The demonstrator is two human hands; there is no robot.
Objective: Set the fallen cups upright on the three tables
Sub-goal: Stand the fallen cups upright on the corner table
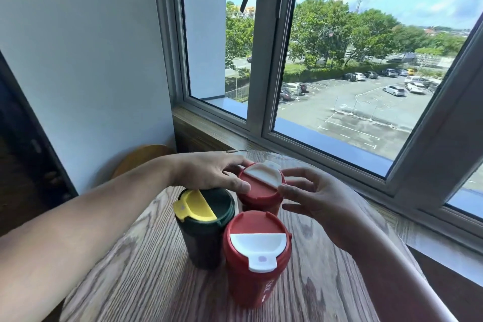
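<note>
Three lidded cups stand upright and close together on a round wooden table. The nearest is a red cup with a white flip lid. Left of it stands a dark green cup with a yellow flip lid. Behind them is a second red cup with a white lid. My left hand reaches in from the left, fingers on the rear red cup's lid rim. My right hand is at that cup's right side, fingers spread, fingertips at its rim.
The table stands against a wooden window sill below a large window overlooking a car park. A white wall is at the left, with a round wooden chair back below it.
</note>
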